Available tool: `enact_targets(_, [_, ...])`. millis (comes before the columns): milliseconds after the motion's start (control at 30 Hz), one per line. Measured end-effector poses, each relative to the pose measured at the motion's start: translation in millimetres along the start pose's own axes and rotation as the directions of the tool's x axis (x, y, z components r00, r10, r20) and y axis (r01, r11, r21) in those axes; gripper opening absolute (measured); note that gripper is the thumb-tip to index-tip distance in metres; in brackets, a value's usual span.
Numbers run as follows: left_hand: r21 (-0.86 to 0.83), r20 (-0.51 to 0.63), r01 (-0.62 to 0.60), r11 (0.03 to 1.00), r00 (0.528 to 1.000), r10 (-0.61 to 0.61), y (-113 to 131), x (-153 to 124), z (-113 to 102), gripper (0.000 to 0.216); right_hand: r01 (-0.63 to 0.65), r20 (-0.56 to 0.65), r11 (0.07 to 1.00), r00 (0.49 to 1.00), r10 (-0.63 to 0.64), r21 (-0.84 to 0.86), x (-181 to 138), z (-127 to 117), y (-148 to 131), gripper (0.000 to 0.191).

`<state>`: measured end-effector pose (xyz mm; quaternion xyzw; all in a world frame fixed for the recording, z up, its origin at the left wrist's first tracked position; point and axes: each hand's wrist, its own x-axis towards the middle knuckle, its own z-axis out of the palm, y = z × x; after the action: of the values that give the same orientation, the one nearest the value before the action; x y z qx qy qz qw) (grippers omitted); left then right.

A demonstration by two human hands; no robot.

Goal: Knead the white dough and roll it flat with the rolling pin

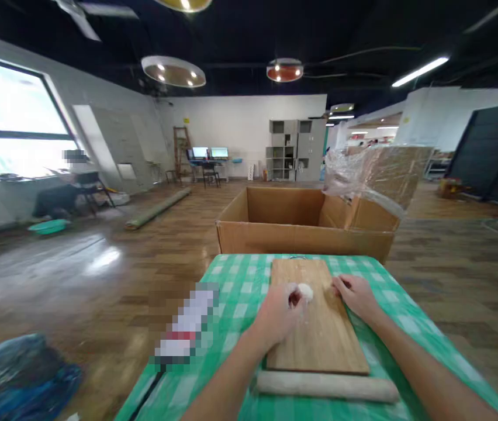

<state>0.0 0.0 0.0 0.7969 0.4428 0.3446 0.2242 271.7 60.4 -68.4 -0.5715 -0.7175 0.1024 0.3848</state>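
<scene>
A wooden cutting board [319, 339] lies on a table with a green-and-white checked cloth [235, 292]. A small white lump of dough [305, 291] sits near the board's far end. My left hand [279, 316] rests on the board with its fingers curled around the dough. My right hand [355, 295] lies at the board's right edge, fingers bent and pressed down on the wood, holding nothing I can make out. A wooden rolling pin [328, 387] lies across the cloth just in front of the board.
An open cardboard box [297, 228] stands beyond the table's far edge, with plastic-wrapped cardboard [380, 169] to its right. A blurred object [185, 330] lies at the table's left edge. Blue bags [16, 374] sit on the wooden floor at lower left.
</scene>
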Motion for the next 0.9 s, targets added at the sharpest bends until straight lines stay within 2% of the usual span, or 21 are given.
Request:
enact_targets(233, [0.057,-0.120,0.056,0.997,0.992,-0.049,-23,7,0,0.019,-0.073,-0.040,0.997,0.997,0.073,0.003,-1,-10,-4,0.051])
enact_targets(433, [0.149,-0.175,0.062,0.987,0.984,-0.035,-34,4,-15,0.031,-0.020,-0.026,1.000,0.999,0.021,0.021,-2,-6,-12,0.048])
enact_targets(667, [0.189,-0.117,0.016,0.982,0.993,0.007,-30,-3,-7,0.034,0.035,-0.046,0.999,0.998,-0.036,-0.014,2,1,-12,0.048])
enact_targets(900, [0.236,-0.029,0.049,0.970,0.999,-0.043,-36,-4,-5,0.032,0.054,-0.025,0.999,0.998,-0.054,0.004,1,11,-23,0.048])
